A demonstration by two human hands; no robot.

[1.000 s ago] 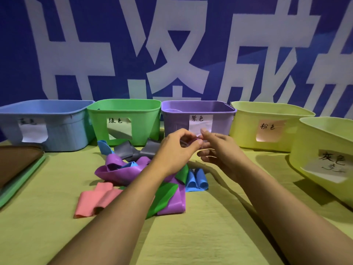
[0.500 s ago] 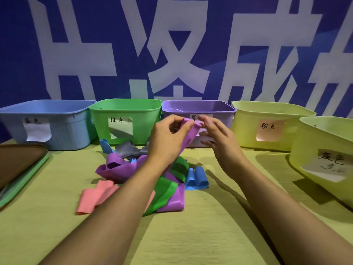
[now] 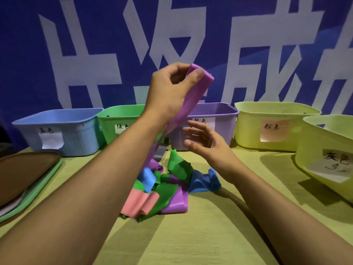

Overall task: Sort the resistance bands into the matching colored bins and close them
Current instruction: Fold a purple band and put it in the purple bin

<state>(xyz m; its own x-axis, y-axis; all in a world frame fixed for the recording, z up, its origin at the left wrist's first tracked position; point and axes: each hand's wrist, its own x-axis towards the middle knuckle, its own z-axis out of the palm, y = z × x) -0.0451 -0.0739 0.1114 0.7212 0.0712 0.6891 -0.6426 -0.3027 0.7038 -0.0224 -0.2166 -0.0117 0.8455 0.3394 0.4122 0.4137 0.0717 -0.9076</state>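
Band hangs lengthwise from my left hand, pinched at its top, purple bin just beyond and below; my right hand waits open underneath.

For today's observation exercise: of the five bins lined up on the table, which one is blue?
The blue bin, at the far left of the row beside the green bin. The others are green, purple and two yellow-green.

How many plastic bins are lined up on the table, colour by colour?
Blue plastic bin: 1
Green plastic bin: 1
Purple plastic bin: 1
Yellow-green plastic bins: 2
Total: 5 bins
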